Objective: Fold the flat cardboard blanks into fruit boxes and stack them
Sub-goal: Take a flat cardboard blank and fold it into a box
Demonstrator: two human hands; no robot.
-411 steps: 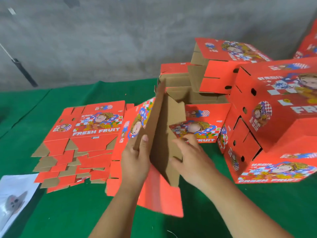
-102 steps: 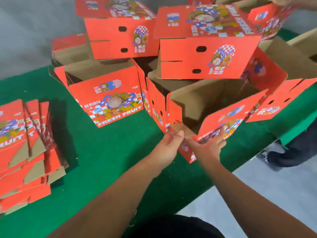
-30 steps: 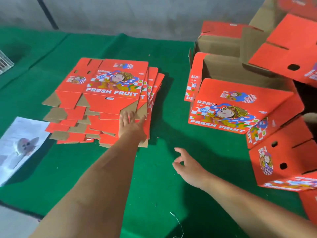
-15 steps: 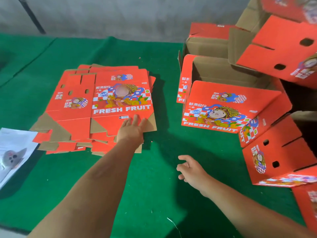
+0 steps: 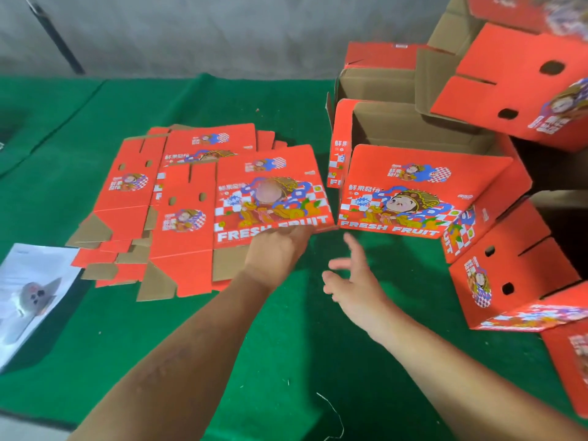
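Our left hand (image 5: 276,253) grips top blank (image 5: 245,218) at near edge, just ahead. Right hand (image 5: 351,283) loose, empty, beside it. We should lift clear of pile (image 5: 133,198), then right takes opposite edge.

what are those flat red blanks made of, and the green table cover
Flat blank in the left hand: it looks like corrugated cardboard, plain brown on the flaps and printed red on the face, slightly glossy. Green table cover: probably felt or short-pile fabric, matte and fuzzy, with loose threads lying on it.
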